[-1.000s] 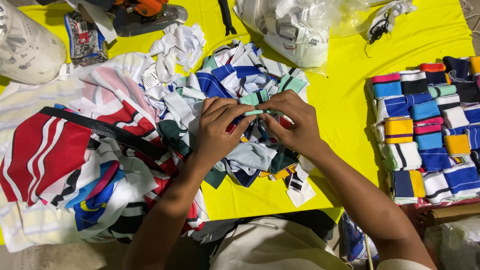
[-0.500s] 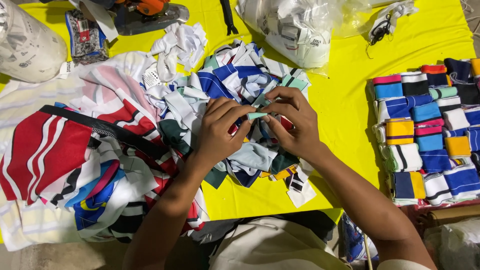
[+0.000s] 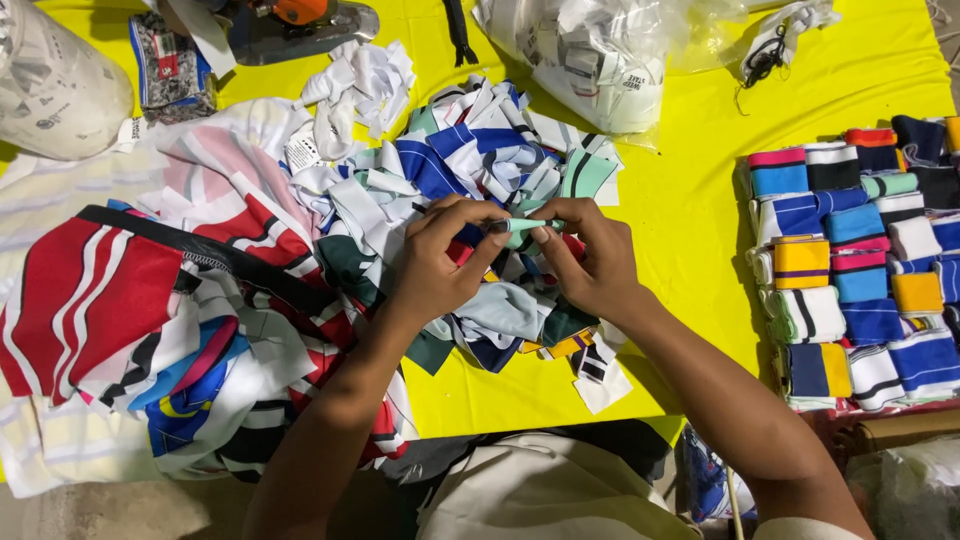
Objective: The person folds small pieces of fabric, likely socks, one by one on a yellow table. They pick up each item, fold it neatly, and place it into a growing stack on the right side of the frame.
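Note:
Both hands meet over a heap of striped fabric scraps [image 3: 470, 200] on the yellow table [image 3: 680, 200]. My left hand [image 3: 440, 260] and my right hand [image 3: 590, 260] pinch the two ends of a small mint-green strip [image 3: 525, 226], rolled tight between the fingertips. Blue, white, green and red pieces lie under and around the hands.
Red, white and blue striped garments [image 3: 130, 310] cover the left. Folded striped bands [image 3: 860, 260] are stacked in rows at the right. A clear plastic bag of white pieces [image 3: 600, 50] sits at the back, beside a white bag [image 3: 50, 80] and an orange-topped tool [image 3: 290, 20].
The hands have stayed over the scrap heap and kept working the mint-green strip between the fingertips. Nothing else has shifted.

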